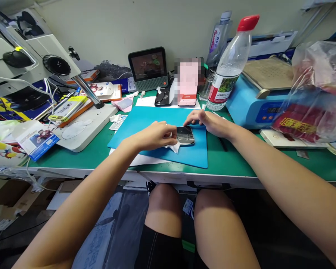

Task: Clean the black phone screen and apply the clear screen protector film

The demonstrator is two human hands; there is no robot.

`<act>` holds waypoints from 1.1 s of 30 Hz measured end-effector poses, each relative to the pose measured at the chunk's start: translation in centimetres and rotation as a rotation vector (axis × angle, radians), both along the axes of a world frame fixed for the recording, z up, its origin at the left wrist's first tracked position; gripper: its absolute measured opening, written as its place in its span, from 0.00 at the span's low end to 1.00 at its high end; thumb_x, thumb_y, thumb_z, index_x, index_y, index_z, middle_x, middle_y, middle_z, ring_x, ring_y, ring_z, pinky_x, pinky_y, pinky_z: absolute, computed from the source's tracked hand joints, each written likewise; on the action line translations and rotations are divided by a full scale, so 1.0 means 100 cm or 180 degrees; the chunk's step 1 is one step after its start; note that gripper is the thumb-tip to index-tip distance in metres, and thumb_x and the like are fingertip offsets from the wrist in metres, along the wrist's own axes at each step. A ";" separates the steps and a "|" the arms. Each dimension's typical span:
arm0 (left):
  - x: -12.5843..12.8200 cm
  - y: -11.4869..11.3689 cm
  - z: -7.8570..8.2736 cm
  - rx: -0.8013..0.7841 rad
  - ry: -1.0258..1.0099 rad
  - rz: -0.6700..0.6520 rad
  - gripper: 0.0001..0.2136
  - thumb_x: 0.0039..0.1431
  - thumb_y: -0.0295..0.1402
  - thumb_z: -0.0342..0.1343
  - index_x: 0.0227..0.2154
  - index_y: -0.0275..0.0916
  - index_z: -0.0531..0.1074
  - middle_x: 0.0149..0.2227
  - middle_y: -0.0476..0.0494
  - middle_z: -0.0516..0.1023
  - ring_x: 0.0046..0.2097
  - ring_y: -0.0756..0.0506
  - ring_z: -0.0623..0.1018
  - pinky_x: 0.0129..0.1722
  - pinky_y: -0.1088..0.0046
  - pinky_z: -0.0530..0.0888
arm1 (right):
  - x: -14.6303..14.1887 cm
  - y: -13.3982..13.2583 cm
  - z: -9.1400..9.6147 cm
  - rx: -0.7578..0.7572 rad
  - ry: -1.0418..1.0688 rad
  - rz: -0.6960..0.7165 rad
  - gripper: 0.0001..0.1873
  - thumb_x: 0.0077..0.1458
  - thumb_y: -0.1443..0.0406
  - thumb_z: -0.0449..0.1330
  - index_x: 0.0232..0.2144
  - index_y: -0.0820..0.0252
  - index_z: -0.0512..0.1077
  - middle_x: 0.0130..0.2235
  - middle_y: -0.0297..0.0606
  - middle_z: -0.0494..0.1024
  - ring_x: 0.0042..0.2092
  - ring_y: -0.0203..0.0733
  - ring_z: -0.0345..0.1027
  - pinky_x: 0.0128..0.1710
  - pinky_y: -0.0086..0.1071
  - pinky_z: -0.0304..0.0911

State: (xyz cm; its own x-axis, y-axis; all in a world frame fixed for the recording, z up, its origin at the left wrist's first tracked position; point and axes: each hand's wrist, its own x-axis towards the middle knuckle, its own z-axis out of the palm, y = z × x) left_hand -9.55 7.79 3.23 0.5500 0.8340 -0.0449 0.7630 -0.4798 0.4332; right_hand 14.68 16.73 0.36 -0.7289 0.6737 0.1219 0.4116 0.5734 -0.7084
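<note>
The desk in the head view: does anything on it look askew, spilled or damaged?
Yes, the blue mat lies askew: its near edge slants against the front edge of the green desk, and white paper sticks out beneath it. I see no clear spill.

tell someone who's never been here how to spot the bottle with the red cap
Find the green table, then the blue weighing scale on its right side. Just left of the scale, beyond the right hand, stands a clear plastic bottle. Its red cap sets it apart from the white-capped bottle behind it.
</note>
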 end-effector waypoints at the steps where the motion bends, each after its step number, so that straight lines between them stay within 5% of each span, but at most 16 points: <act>1: 0.003 0.001 0.000 0.0007 -0.0011 -0.0010 0.06 0.65 0.35 0.60 0.32 0.41 0.74 0.30 0.50 0.73 0.38 0.44 0.71 0.41 0.68 0.61 | 0.000 0.000 0.000 0.0014 -0.0003 0.0007 0.63 0.48 0.23 0.25 0.41 0.57 0.83 0.47 0.50 0.79 0.46 0.55 0.69 0.50 0.49 0.63; 11: -0.038 -0.005 0.004 0.0005 0.0162 0.0314 0.09 0.66 0.38 0.59 0.31 0.41 0.74 0.27 0.49 0.71 0.38 0.42 0.71 0.42 0.66 0.61 | 0.000 0.001 0.000 -0.0005 0.0014 0.0041 0.63 0.48 0.23 0.26 0.42 0.58 0.84 0.49 0.51 0.79 0.47 0.55 0.70 0.49 0.47 0.63; 20: -0.001 0.001 0.005 0.0037 0.0190 0.0131 0.08 0.66 0.35 0.58 0.30 0.41 0.69 0.30 0.50 0.74 0.36 0.44 0.71 0.43 0.66 0.62 | 0.001 0.000 0.000 -0.0057 0.0029 0.0027 0.62 0.49 0.23 0.26 0.42 0.58 0.83 0.50 0.51 0.80 0.48 0.56 0.70 0.50 0.48 0.63; 28: -0.034 -0.013 0.008 0.0028 0.0256 0.0281 0.10 0.67 0.36 0.57 0.29 0.41 0.69 0.28 0.50 0.72 0.35 0.44 0.71 0.39 0.67 0.61 | 0.001 0.000 0.000 0.0004 0.0030 0.0063 0.62 0.50 0.24 0.26 0.42 0.58 0.83 0.50 0.50 0.80 0.47 0.56 0.70 0.51 0.48 0.64; 33: -0.024 -0.008 0.007 0.0059 0.0238 0.0226 0.10 0.67 0.36 0.56 0.29 0.41 0.68 0.29 0.49 0.72 0.34 0.45 0.70 0.38 0.67 0.61 | 0.001 -0.001 0.001 0.0018 0.0044 0.0073 0.62 0.49 0.23 0.27 0.40 0.57 0.84 0.50 0.50 0.80 0.48 0.55 0.71 0.52 0.47 0.64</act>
